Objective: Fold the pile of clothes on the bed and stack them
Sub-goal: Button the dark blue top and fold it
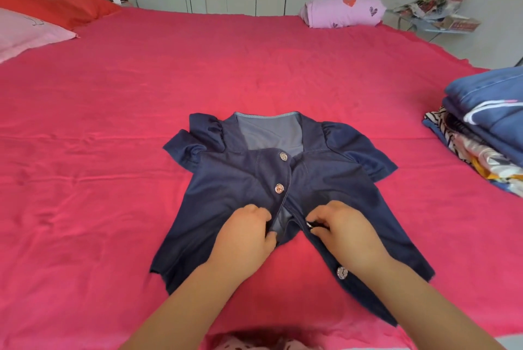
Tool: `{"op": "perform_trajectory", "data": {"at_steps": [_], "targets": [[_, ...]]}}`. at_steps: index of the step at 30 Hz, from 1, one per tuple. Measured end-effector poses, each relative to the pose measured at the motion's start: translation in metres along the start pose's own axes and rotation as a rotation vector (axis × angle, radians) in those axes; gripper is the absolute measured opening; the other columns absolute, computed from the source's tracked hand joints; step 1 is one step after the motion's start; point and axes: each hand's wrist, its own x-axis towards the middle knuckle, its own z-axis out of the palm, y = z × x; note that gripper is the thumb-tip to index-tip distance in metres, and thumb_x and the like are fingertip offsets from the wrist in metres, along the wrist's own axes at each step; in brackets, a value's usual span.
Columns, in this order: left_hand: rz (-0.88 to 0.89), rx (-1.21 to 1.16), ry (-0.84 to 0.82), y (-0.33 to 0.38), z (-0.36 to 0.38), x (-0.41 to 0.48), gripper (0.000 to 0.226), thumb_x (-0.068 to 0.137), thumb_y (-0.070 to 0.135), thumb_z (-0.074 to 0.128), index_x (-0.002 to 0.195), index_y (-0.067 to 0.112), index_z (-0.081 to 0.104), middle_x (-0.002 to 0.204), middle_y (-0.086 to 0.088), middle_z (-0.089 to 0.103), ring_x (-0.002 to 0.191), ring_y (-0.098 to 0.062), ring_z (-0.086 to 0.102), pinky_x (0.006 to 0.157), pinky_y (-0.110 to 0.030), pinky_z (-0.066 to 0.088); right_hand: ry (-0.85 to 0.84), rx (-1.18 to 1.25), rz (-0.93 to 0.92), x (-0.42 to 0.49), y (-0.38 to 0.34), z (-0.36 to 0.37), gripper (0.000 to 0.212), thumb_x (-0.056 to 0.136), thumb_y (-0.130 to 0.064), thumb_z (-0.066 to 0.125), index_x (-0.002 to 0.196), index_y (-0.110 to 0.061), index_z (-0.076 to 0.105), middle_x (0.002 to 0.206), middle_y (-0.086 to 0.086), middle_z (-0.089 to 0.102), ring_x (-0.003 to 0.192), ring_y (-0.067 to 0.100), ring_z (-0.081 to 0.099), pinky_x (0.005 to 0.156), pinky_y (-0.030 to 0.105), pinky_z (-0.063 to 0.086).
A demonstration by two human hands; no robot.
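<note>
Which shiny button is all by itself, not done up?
The lowest button, below the right hand. It sits on the shirt's open flap; the top two are fastened.

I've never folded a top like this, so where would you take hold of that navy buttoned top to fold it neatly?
Probably by the two front edges near the hem of the navy top, from the near side, where the left hand and right hand already pinch the placket. It lies flat, collar away, sleeves spread, so its open lower front is the closest free edge.

Matt, seemingly denim blouse [240,179], shiny buttons [279,188]
</note>
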Motion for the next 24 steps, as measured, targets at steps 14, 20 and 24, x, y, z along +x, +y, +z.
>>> {"op": "perform_trajectory", "data": {"at_steps": [14,20,24], "targets": [[-0.332,-0.717,0.095,0.021,-0.022,0.000,0.011,0.087,0.017,0.060,0.079,0.017,0.068,0.076,0.007,0.064,0.070,-0.004,0.055,0.059,-0.005,0.040,0.012,0.234,0.024,0.005,-0.016,-0.022,0.024,0.075,-0.017,0.072,0.066,-0.024,0.051,0.071,-0.007,0.057,0.073,0.011,0.056,0.066,0.018,0.039],[-0.379,-0.871,0.065,0.031,-0.013,0.004,0.012,0.085,0.014,0.062,0.090,0.015,0.073,0.086,0.005,0.070,0.078,-0.006,0.061,0.073,-0.019,0.045,0.101,0.469,0.099,0.000,-0.027,-0.019,0.019,0.075,-0.013,0.073,0.067,-0.026,0.063,0.068,-0.012,0.064,0.064,-0.006,0.056,0.065,0.005,0.041],[-0.366,-0.853,0.041,0.030,-0.010,0.005,0.015,0.086,0.012,0.061,0.092,0.015,0.074,0.088,0.004,0.070,0.080,-0.006,0.062,0.074,-0.020,0.048,0.150,0.486,0.082,-0.003,-0.028,-0.011,0.017,0.076,-0.008,0.070,0.069,-0.022,0.065,0.067,-0.014,0.063,0.068,-0.008,0.057,0.065,0.003,0.039]]}}
